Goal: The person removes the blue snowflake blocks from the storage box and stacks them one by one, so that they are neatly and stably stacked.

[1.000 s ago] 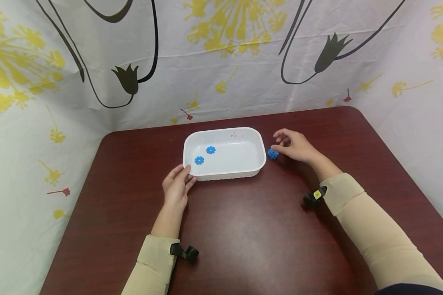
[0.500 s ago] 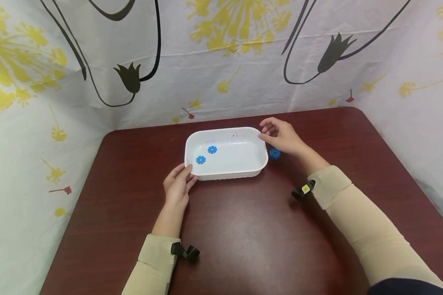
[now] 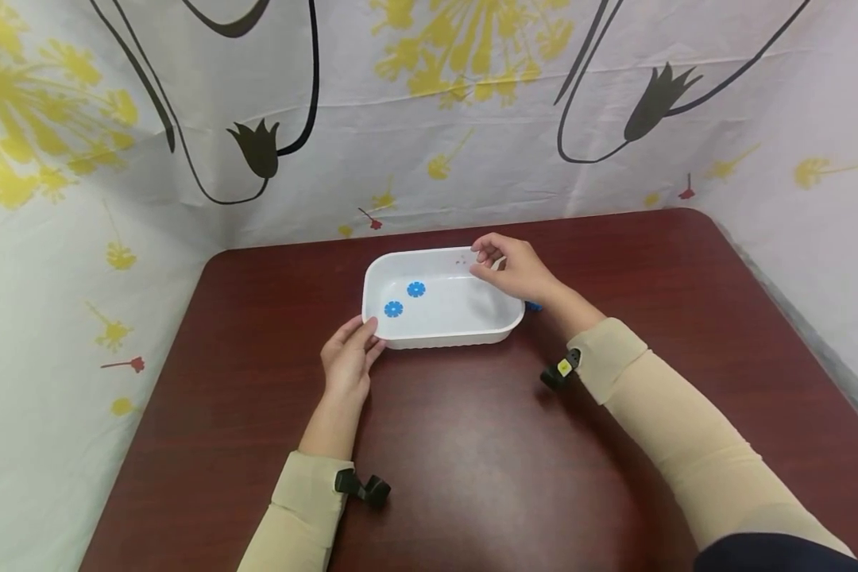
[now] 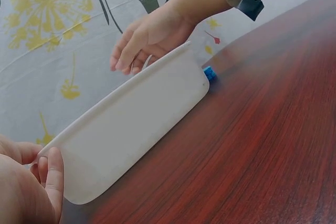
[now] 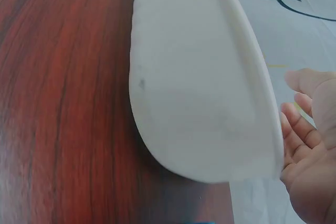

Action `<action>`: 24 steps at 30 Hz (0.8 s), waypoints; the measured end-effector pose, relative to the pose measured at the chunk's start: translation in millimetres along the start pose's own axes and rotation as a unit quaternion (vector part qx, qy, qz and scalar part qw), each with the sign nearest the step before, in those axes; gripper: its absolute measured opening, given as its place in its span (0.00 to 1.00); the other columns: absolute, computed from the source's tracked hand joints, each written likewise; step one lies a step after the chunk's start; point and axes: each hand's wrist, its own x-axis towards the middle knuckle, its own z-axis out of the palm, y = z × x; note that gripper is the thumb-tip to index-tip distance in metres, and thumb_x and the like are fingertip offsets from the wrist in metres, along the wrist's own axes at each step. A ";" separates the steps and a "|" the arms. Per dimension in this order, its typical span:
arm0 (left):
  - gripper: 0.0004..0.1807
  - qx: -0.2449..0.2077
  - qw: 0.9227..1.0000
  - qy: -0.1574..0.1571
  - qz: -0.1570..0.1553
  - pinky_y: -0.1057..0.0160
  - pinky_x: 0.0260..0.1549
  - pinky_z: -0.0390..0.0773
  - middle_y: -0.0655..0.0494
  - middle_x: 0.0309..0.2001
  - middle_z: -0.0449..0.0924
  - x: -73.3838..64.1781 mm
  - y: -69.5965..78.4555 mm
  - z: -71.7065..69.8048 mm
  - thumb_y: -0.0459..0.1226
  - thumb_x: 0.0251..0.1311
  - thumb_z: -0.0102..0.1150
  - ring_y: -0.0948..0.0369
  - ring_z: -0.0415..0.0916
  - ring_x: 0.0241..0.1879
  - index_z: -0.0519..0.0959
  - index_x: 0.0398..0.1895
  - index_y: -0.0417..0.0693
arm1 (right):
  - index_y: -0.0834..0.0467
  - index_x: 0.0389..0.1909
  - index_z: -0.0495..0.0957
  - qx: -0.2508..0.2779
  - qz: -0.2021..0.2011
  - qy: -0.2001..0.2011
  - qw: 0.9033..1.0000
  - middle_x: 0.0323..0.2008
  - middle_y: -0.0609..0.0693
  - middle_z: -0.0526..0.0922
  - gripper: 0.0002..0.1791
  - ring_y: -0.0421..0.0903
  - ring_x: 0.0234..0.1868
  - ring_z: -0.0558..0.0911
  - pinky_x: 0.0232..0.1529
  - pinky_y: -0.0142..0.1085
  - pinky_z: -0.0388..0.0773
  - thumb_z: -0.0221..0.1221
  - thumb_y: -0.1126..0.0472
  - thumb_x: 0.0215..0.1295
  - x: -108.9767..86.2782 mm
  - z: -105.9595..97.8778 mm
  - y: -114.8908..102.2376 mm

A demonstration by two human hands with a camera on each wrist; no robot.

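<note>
A white rectangular plastic tray [image 3: 450, 340] stands on the table, with two blue notched discs, one [image 3: 416, 289] behind the other [image 3: 393, 309], flat on its floor at the left. My left hand [image 3: 346, 361] grips the tray's front left corner, thumb over the rim and fingers against the outer wall. Over the tray's right end is my right hand [image 3: 515, 270], its fingers loosely bent and parted from the thumb; nothing shows between them. Just outside the tray's right end, a blue piece [image 4: 210, 72] rests on the table, mostly hidden behind my right wrist in the head view.
The dark red wooden table [image 3: 443, 445] has rounded back corners. A white patterned curtain [image 3: 400, 183] hangs behind it and along both sides. A black wrist strap [image 3: 561, 369] with a camera sits on each sleeve.
My right hand has moved left from the blue piece, past the rim and over the tray's right end. My left hand keeps its grip, and both discs stay put in the tray.
</note>
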 end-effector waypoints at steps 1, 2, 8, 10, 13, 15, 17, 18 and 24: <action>0.21 0.001 1.000 0.001 0.000 0.64 0.41 0.88 0.49 0.40 0.78 -0.1 0.1 0.3 0.31 0.62 0.69 0.62 0.79 0.32 0.78 0.58 0.38 | 0.66 0.52 0.78 -0.001 -0.003 -0.004 1.000 0.38 0.54 0.81 0.17 0.49 0.42 0.80 0.36 0.33 0.74 0.66 0.63 0.67 1.2 2.0 -0.5; 0.21 0.002 1.000 0.001 0.000 0.65 0.41 0.88 0.49 0.40 0.78 -0.2 0.2 0.5 0.31 0.62 0.69 0.62 0.79 0.32 0.78 0.58 0.38 | 0.66 0.52 0.77 -0.003 -0.006 -0.009 1.000 0.38 0.54 0.81 0.17 0.49 0.42 0.80 0.36 0.33 0.74 0.66 0.63 0.67 2.4 4.1 -1.2; 0.21 0.002 1.000 0.001 0.001 0.65 0.41 0.88 0.49 0.39 0.77 0.2 0.6 0.8 0.31 0.62 0.69 0.62 0.78 0.32 0.78 0.58 0.37 | 0.68 0.51 0.78 0.000 -0.016 -0.033 0.999 0.38 0.55 0.81 0.17 0.50 0.41 0.80 0.36 0.34 0.74 0.67 0.64 0.66 10.8 15.3 -7.1; 0.21 0.002 1.000 0.001 0.003 0.65 0.41 0.88 0.49 0.39 0.77 0.2 0.6 0.7 0.31 0.62 0.69 0.62 0.78 0.32 0.78 0.58 0.37 | 0.68 0.52 0.78 0.004 -0.013 -0.039 0.999 0.38 0.55 0.81 0.17 0.50 0.41 0.80 0.37 0.35 0.75 0.67 0.64 0.65 13.4 18.7 -8.1; 0.21 0.001 1.000 -0.001 0.006 0.65 0.41 0.88 0.48 0.39 0.77 0.1 0.6 0.3 0.30 0.62 0.69 0.62 0.78 0.32 0.78 0.58 0.36 | 0.67 0.52 0.78 0.006 -0.006 -0.045 0.999 0.38 0.54 0.81 0.18 0.49 0.41 0.80 0.38 0.35 0.75 0.67 0.63 0.65 16.2 23.1 -8.5; 0.21 0.000 1.000 -0.003 0.007 0.65 0.42 0.88 0.48 0.40 0.77 0.1 0.7 0.2 0.31 0.62 0.69 0.61 0.79 0.33 0.78 0.58 0.37 | 0.66 0.52 0.78 0.002 -0.004 -0.049 0.999 0.38 0.53 0.81 0.18 0.48 0.41 0.79 0.38 0.35 0.75 0.67 0.63 0.66 17.6 25.6 -8.5; 0.22 0.000 1.000 -0.003 0.008 0.64 0.42 0.88 0.48 0.40 0.77 0.3 0.7 -0.1 0.31 0.62 0.69 0.61 0.79 0.34 0.78 0.58 0.37 | 0.66 0.52 0.78 -0.001 -0.003 -0.052 0.999 0.38 0.53 0.80 0.18 0.48 0.41 0.79 0.38 0.35 0.75 0.67 0.62 0.66 19.2 27.9 -8.8; 0.22 -0.002 1.000 -0.003 0.008 0.64 0.42 0.88 0.48 0.40 0.78 0.4 0.8 -0.1 0.31 0.62 0.69 0.61 0.79 0.34 0.78 0.58 0.37 | 0.66 0.52 0.78 -0.002 -0.004 -0.055 0.999 0.38 0.53 0.80 0.18 0.48 0.41 0.79 0.38 0.34 0.75 0.67 0.62 0.66 20.0 29.1 -8.9; 0.21 -0.006 1.000 -0.003 0.004 0.64 0.42 0.88 0.48 0.39 0.77 0.5 1.3 0.2 0.30 0.62 0.69 0.61 0.79 0.33 0.78 0.58 0.37 | 0.68 0.52 0.77 -0.001 0.001 -0.076 0.997 0.39 0.56 0.80 0.18 0.49 0.41 0.79 0.39 0.34 0.75 0.67 0.63 0.66 24.0 35.9 -11.4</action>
